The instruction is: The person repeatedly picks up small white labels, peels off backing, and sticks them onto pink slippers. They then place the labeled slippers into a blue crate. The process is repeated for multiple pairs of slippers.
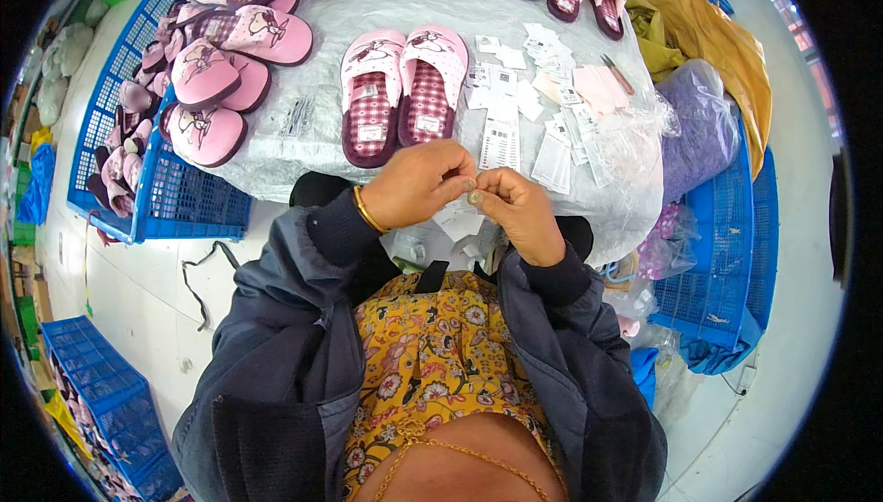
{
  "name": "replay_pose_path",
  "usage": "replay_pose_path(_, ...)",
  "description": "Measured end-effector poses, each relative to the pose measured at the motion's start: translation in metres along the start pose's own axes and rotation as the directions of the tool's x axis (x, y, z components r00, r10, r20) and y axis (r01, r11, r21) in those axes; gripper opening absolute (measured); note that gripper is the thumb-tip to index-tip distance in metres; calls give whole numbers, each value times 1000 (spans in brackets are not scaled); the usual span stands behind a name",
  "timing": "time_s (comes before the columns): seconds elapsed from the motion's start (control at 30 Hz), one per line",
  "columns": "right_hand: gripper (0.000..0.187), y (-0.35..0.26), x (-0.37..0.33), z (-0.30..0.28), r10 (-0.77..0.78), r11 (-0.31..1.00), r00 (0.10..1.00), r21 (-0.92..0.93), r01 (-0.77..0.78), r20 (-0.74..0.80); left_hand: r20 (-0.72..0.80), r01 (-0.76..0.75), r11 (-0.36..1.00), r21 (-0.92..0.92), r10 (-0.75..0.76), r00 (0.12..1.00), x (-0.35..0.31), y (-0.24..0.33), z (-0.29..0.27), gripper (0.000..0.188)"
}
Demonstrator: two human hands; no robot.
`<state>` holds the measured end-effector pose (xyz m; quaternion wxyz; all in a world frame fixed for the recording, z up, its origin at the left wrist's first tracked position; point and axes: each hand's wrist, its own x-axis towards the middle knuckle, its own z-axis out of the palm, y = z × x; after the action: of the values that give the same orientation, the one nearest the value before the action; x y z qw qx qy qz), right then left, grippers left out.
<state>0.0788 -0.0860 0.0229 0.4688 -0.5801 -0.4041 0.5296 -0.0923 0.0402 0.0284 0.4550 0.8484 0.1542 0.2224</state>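
Note:
My left hand (414, 187) and my right hand (524, 215) meet at the table's near edge, fingertips pinched close together. Whatever sits between them is too small to make out. Just beyond lies a pair of pink slippers, the left slipper (372, 102) and the right slipper (432, 88) side by side, with plaid insoles, dark soles and a white label inside each. Right of the pair, a long printed label strip (501, 138) and several smaller paper labels (554, 154) are spread on the plastic-covered table (313, 69).
Stacked pink slippers (216, 79) line the table's left and far edges. Small scissors or tweezers (618, 74) lie by a pale pink cloth piece (600, 88). Blue crates (193, 198) with slippers stand at left; another blue crate (708, 263) and a purple plastic-wrapped bundle (697, 129) are at right.

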Motion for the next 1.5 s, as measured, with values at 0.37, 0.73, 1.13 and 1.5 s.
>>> replay_pose_path(0.37,9,-65,-7,20,-330,910,831,-85,406,448,198,-311,322,894,338,920,63,-84,-107,31)
replay_pose_path(0.73,13,-31,75,21,-202,978,976,30,204,-77,207,-259,540,801,155,966,66,-52,-75,26)
replay_pose_path(1.13,25,-4,120,14,-245,907,940,-398,136,-237,95,-151,667,729,121,988,79,-91,-70,21)
replay_pose_path(1.5,29,-10,127,15,-174,877,969,-474,73,-173,38,-54,840,539,39,999,67,-97,-71,18)
